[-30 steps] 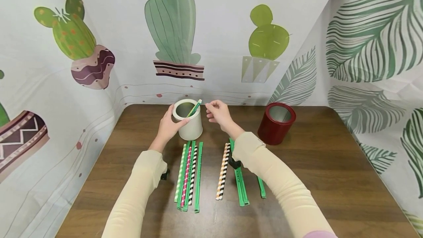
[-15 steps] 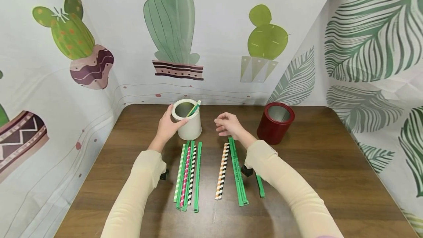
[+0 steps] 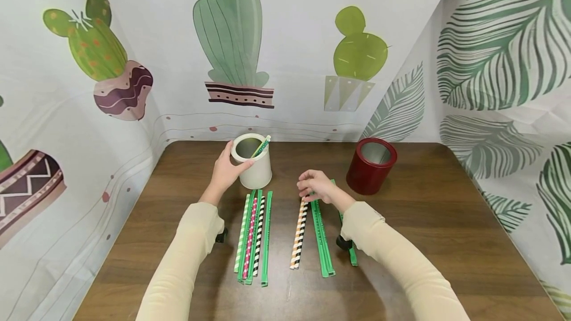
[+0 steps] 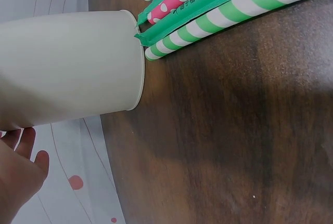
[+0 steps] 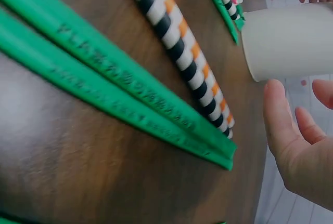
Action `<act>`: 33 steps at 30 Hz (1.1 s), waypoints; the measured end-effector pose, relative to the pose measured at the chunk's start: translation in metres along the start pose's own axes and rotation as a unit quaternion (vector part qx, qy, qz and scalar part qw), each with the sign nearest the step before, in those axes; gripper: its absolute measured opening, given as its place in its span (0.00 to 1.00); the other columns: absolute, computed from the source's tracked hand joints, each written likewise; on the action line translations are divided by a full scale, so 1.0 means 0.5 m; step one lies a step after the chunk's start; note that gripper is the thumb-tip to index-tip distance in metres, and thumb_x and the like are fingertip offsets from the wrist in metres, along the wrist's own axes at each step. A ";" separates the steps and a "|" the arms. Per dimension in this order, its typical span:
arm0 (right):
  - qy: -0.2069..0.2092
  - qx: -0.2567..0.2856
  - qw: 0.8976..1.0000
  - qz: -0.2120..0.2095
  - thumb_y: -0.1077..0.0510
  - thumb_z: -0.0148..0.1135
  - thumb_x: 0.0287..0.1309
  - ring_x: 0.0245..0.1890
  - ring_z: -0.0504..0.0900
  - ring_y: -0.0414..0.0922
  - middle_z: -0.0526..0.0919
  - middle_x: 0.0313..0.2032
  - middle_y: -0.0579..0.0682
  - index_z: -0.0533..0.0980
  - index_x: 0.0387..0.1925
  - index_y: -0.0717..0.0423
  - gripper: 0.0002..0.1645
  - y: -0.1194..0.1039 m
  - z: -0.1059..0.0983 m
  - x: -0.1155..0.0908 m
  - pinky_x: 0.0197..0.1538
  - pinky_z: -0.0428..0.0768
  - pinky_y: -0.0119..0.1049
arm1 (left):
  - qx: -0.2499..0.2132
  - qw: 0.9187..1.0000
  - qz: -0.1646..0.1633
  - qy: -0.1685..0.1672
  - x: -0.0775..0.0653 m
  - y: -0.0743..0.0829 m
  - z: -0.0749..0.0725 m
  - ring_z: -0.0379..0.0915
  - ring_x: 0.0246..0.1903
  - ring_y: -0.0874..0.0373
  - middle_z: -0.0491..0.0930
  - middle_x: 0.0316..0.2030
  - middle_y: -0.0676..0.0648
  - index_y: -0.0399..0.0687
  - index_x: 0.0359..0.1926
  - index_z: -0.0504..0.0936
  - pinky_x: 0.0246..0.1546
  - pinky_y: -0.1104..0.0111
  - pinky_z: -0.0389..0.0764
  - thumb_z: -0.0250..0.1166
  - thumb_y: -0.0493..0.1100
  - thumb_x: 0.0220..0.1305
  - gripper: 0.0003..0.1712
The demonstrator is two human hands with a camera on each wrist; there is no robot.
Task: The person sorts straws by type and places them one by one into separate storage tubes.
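Observation:
My left hand (image 3: 225,171) holds the off-white can (image 3: 257,175), thumb on the front of its rim and fingers round its left side. Leaning in that can are straws (image 3: 262,146), a green patterned one showing most. My right hand (image 3: 317,186), fingers loosely bent and holding nothing, hovers at the far ends of the right-hand straws. Below it lie an orange-striped straw (image 3: 296,241), a black-striped straw (image 3: 302,237) alongside, and green-wrapped straws (image 3: 323,244). In the right wrist view, thumb and fingers are spread apart beside these straws.
Left of centre lies another row: a light green striped straw (image 3: 241,241), a pink dotted straw (image 3: 250,241), a black-striped straw (image 3: 259,241) and green-wrapped straws (image 3: 266,246). A dark red can (image 3: 369,175) stands back right. One more green-wrapped straw (image 3: 354,257) lies partly under my right forearm.
My right hand has moved from beside the off-white can's rim, right and toward me, to above the right-hand straws. The left hand has stayed on the can.

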State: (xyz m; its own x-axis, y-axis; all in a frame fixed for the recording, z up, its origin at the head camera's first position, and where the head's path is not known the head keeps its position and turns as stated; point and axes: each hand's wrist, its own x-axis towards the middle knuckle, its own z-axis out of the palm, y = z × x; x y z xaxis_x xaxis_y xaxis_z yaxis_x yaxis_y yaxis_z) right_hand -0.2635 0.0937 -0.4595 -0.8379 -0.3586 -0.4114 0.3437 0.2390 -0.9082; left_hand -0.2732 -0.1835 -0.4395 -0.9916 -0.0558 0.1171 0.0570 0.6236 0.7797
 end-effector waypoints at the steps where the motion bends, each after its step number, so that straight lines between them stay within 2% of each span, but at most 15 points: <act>1: -0.004 -0.002 1.000 0.003 0.61 0.54 0.55 0.36 0.79 0.53 0.73 0.46 0.66 0.63 0.52 0.66 0.24 0.005 -0.002 -0.002 0.37 0.80 0.44 | 0.000 1.000 0.001 0.001 0.000 0.000 0.000 0.49 0.64 0.46 0.52 0.66 0.41 0.49 0.67 0.47 0.61 0.51 0.55 0.64 0.62 0.46 0.54; 7: -0.022 -0.022 0.999 0.021 0.61 0.55 0.55 0.37 0.79 0.55 0.73 0.47 0.66 0.62 0.53 0.66 0.24 0.027 -0.010 -0.014 0.34 0.80 0.42 | 0.003 1.000 0.003 0.004 0.001 -0.003 0.002 0.50 0.64 0.45 0.53 0.65 0.41 0.49 0.67 0.47 0.60 0.51 0.56 0.64 0.61 0.46 0.54; 16: -0.021 -0.055 0.997 0.039 0.63 0.55 0.54 0.34 0.80 0.52 0.77 0.38 0.59 0.65 0.47 0.63 0.19 0.061 -0.015 -0.022 0.30 0.80 0.41 | -0.005 1.000 0.006 0.005 0.005 -0.008 0.004 0.50 0.64 0.45 0.52 0.65 0.41 0.46 0.67 0.48 0.60 0.50 0.55 0.64 0.62 0.45 0.54; 25: -0.018 -0.088 0.996 0.003 0.66 0.55 0.52 0.30 0.79 0.49 0.78 0.32 0.56 0.67 0.46 0.65 0.18 0.083 -0.002 -0.030 0.26 0.79 0.38 | 0.000 1.000 -0.002 0.000 0.004 -0.007 0.003 0.49 0.64 0.45 0.52 0.66 0.41 0.49 0.67 0.47 0.60 0.50 0.55 0.64 0.62 0.46 0.54; 33: 0.017 -0.149 0.988 -0.035 0.66 0.56 0.51 0.24 0.77 0.46 0.77 0.29 0.55 0.69 0.45 0.62 0.16 0.089 0.028 -0.031 0.23 0.78 0.38 | -0.003 1.000 0.006 0.003 0.005 -0.006 0.003 0.50 0.64 0.44 0.52 0.65 0.40 0.48 0.67 0.47 0.60 0.50 0.55 0.64 0.62 0.45 0.54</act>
State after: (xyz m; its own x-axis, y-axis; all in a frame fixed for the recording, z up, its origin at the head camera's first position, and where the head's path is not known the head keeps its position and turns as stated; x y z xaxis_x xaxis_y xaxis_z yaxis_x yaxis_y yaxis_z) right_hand -0.2291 0.0972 -0.4947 -0.8706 -0.3544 -0.3412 0.1489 0.4711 -0.8694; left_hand -0.2761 -0.1843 -0.4426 -0.9899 -0.0535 0.1309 0.0699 0.6194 0.7820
